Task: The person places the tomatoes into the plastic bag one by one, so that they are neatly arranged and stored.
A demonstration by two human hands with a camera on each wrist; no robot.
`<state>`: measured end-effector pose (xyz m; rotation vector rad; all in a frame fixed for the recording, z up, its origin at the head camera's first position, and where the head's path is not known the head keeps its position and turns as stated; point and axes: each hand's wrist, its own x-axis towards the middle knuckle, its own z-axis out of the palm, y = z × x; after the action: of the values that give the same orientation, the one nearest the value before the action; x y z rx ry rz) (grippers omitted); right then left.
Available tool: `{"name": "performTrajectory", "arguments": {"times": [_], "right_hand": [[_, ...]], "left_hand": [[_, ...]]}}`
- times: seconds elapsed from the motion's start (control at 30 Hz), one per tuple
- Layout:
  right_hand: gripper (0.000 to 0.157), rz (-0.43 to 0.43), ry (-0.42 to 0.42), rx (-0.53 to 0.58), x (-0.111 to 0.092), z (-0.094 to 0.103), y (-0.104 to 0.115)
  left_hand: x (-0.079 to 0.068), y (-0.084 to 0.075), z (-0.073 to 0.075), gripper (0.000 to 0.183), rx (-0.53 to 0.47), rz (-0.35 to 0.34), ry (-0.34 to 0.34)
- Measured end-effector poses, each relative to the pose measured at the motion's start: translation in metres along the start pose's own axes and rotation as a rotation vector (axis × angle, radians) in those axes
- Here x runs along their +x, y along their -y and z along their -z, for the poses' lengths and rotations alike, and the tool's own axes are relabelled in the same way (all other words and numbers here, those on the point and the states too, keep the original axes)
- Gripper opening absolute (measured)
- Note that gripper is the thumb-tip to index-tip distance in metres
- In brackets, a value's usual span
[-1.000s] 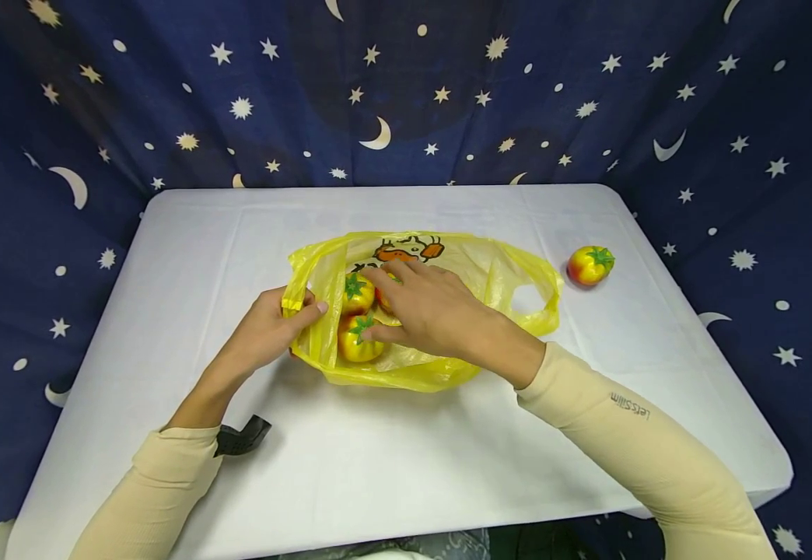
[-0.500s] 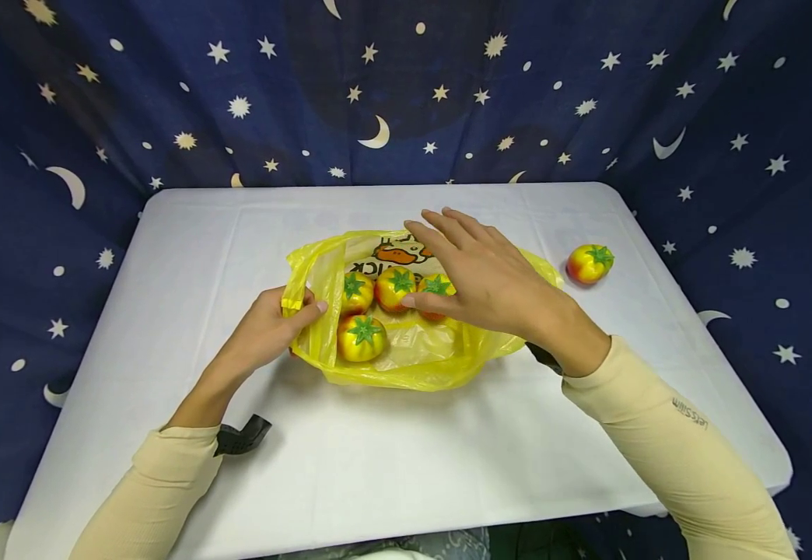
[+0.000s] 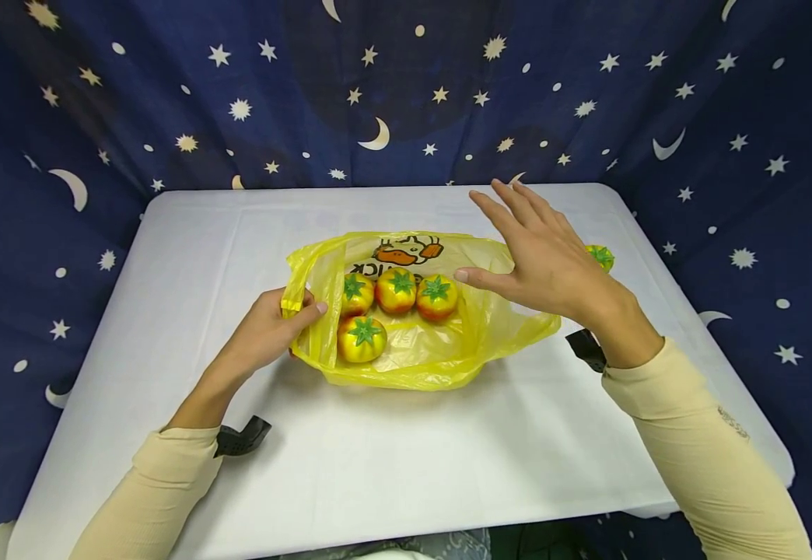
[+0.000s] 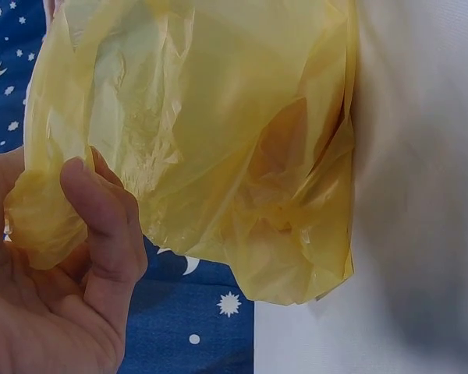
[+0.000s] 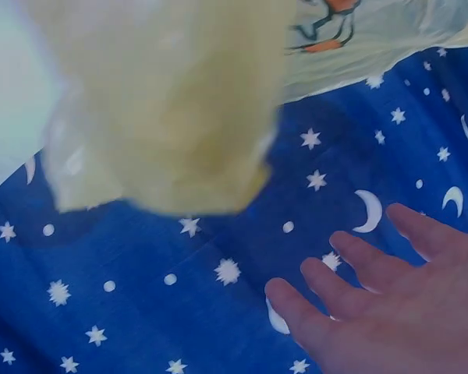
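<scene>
My left hand point(image 3: 266, 330) pinches the left edge of a yellow plastic carrier bag point(image 3: 413, 379), which lies on its side with its mouth spread. In the left wrist view, the thumb and fingers curl round the bunched plastic point(image 4: 51, 210). Several yellow-and-red toy fruits with green star-shaped leaves, like tomatoes, lie inside; one toy tomato point(image 3: 437, 298) is at the right of the group. Above the bag's right side hovers my right hand point(image 3: 553, 260), fingers spread and holding nothing. Behind it, another toy tomato point(image 3: 600, 255) on the table is mostly hidden.
The table point(image 3: 378, 451) wears a white cloth. A dark blue curtain point(image 3: 294, 101) with stars and moons hangs behind it and at both sides. Black wrist straps point(image 3: 241, 437) stick out beside the forearms.
My right hand has come up out of the bag and moved right, uncovering the toy tomatoes inside and partly covering the one outside. My left hand has stayed on the bag's edge.
</scene>
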<state>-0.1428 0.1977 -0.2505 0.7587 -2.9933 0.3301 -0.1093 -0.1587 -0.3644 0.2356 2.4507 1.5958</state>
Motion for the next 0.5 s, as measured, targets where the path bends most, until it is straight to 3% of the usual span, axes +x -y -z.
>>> {"name": "performTrajectory", "arguments": {"times": [0.5], "right_hand": [[0.096,-0.202,-0.012,0.063,-0.002,0.001,-0.055]], "left_hand": [[0.001,0.003,0.002,0.026,-0.002,-0.007,-0.001]]}}
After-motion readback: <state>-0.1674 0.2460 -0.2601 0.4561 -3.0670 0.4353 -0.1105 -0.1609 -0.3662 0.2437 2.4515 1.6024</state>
